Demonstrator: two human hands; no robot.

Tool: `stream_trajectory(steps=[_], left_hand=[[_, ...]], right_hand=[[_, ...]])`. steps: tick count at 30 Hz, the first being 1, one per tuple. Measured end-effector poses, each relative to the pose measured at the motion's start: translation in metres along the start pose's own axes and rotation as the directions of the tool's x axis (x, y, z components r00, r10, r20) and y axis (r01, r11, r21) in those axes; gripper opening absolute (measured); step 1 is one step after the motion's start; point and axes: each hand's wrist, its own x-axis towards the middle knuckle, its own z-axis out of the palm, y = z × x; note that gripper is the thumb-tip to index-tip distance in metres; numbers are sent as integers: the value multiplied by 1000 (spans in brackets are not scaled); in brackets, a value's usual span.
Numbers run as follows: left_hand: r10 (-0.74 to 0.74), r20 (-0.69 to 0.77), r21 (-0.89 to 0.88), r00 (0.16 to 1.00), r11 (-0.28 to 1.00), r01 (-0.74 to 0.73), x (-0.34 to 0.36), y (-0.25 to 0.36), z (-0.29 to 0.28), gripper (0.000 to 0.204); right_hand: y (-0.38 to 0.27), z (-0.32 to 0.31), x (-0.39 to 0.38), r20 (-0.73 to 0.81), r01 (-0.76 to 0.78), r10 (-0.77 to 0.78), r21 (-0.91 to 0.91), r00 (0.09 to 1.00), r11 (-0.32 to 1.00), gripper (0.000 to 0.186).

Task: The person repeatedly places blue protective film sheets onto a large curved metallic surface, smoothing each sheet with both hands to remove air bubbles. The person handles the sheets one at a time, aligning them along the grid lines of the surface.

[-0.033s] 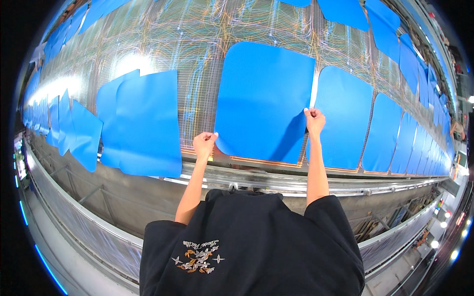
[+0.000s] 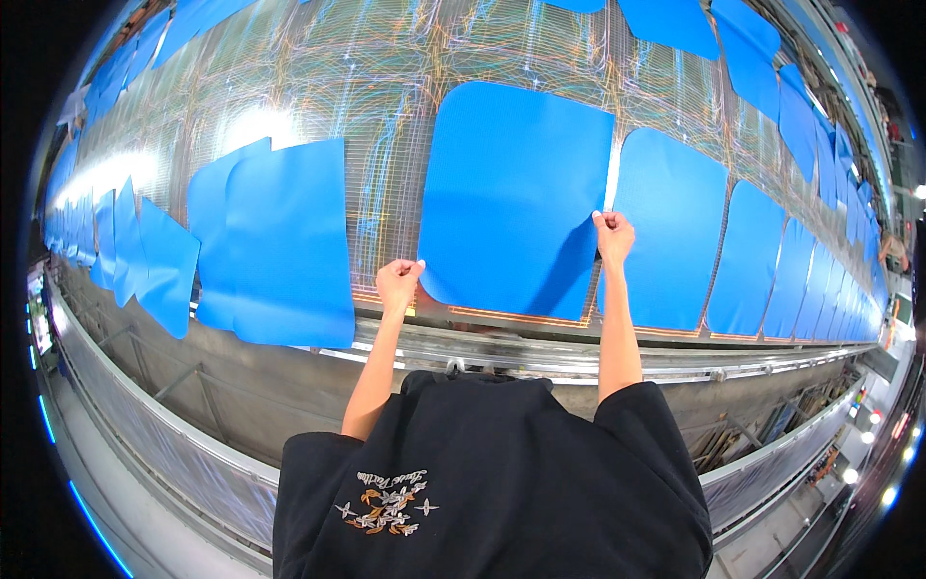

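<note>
A large blue panel of thin sheet material (image 2: 516, 193), rounded at three corners, lies flat on the dark table covered with many coloured lines (image 2: 386, 164). At its lower left edge, my left hand (image 2: 397, 283) is closed in a pinch on the rim. My right hand (image 2: 614, 237) pinches the right edge, a little higher up, and casts a shadow across the panel. A second blue panel (image 2: 670, 227) lies just right of that hand, with a narrow bright gap between the two near the top.
To the left, overlapping blue sheets (image 2: 285, 241) hang over the table's near edge. More blue panels (image 2: 748, 261) run in a row to the right, and others (image 2: 675, 29) lie along the far side. A metal rail (image 2: 482, 352) borders the table in front of me.
</note>
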Motion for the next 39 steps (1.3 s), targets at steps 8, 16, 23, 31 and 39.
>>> stream_trajectory(steps=[8,16,23,31,39], left_hand=[[10,-22,20,1000,1000,-10,1,-9,1,28],[348,-148,364,926,889,-276,-28,16,20,49],[727,487,322,484,366,-873,-49,65,85,59],[767,391,414,509,347,-841,46,115,130,60],[795,100,671,599,391,-630,154,179,141,64]], right_hand=[[-3,-2,0,39,-13,13,8,999,1000,28],[-5,-2,0,26,-27,29,-73,999,997,33],[-74,14,-75,233,554,-504,-293,832,779,31],[-65,43,-82,606,811,-574,-226,551,540,64],[-117,92,40,432,805,-681,-262,591,532,58]])
